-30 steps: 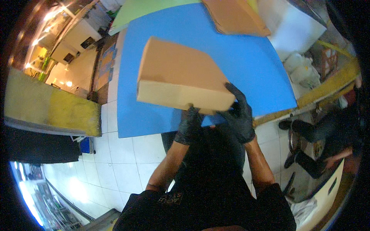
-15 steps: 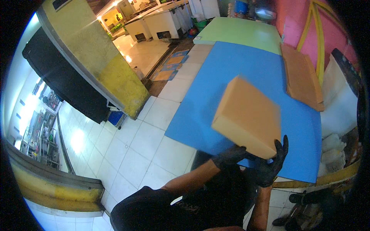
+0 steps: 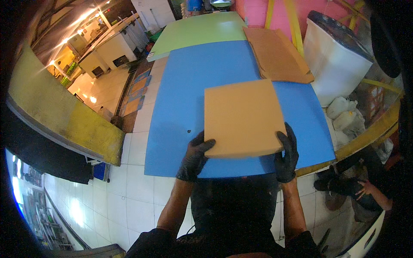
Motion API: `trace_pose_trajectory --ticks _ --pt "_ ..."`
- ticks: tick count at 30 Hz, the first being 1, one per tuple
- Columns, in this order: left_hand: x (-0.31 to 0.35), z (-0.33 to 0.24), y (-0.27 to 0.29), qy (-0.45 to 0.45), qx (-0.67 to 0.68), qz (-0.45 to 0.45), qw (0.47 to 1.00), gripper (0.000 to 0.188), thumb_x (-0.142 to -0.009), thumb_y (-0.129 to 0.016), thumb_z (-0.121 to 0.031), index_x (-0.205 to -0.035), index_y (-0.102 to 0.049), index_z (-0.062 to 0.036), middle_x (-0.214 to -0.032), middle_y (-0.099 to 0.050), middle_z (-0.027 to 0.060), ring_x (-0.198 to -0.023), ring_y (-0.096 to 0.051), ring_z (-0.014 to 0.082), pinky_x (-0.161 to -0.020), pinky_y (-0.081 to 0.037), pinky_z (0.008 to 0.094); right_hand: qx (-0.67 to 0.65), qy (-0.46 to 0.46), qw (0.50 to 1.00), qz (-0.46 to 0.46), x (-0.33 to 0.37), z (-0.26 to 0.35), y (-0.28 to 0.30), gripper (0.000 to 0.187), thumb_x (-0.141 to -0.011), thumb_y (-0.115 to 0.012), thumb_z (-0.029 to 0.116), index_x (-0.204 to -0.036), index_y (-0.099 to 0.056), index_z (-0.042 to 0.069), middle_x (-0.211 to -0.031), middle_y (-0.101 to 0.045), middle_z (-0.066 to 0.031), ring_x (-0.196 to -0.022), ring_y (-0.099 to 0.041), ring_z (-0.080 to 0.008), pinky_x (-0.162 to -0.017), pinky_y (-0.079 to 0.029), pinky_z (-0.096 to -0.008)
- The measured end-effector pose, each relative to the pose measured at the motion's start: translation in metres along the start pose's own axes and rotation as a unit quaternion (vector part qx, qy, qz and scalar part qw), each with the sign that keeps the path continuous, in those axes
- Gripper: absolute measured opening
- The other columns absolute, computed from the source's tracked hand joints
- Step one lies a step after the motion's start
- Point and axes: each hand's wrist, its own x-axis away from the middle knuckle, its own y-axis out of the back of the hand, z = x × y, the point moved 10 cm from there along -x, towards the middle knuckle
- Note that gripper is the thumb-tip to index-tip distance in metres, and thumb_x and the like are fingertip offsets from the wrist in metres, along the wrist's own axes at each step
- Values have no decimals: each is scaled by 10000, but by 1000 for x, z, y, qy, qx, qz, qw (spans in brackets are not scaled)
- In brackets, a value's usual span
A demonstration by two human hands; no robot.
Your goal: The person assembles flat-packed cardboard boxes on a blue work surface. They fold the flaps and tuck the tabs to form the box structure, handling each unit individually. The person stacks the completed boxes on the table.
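A plain brown cardboard box (image 3: 243, 118) is between my two black-gloved hands, over the near part of a blue tabletop (image 3: 172, 99). My left hand (image 3: 194, 157) grips its near left corner, with the thumb on top. On the near right corner, my right hand (image 3: 287, 154) is closed with its thumb on the top edge and fingers along the side. The box's top face is turned up toward me. Its underside is hidden, so I cannot tell whether it touches the table.
A flattened cardboard sheet (image 3: 279, 56) lies at the table's right side. Beyond the blue top is a pale green tabletop (image 3: 198, 32). A white bin (image 3: 333, 58) and plastic bags (image 3: 344, 112) stand at right. Another person's hand (image 3: 366, 188) shows at lower right; a yellow pillar (image 3: 94, 129) stands left.
The box has gone from tilted and raised to squared up in front of me. My left hand has moved from its near edge to the left corner. The view has turned right.
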Motion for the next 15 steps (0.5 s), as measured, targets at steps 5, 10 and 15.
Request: trace_pose_trajectory --ticks 5,10,15 --pt "-39 -28 -8 -103 -20 7 994 566 -808 -648 -122 -1299 -415 39 -1209 -544 141 -1069 -544 226 -900 -454 335 -374 -240 895 16 -8 -14 -22 867 -729 -681 27 -1420 -181 187 -1413 -320 -142 -1149 -486 -359 -919 -460 -470" --pt "-106 -28 -30 -99 -15 60 993 569 -815 -656 -155 -1299 -422 31 -1188 -561 115 -1051 -541 183 -888 -453 317 -604 -354 714 11 -12 -69 -73 686 -876 -576 266 -1415 -161 179 -1343 -406 -142 -1100 -522 -354 -876 -477 -496" --pt "-170 -21 -59 -146 -83 135 977 551 -851 -619 -208 -1320 -411 -5 -1177 -568 97 -1037 -554 184 -858 -478 324 -592 -409 692 -65 -41 -132 -109 367 -894 -544 237 -1223 -466 96 -1228 -513 -134 -996 -569 -331 -833 -501 -469"
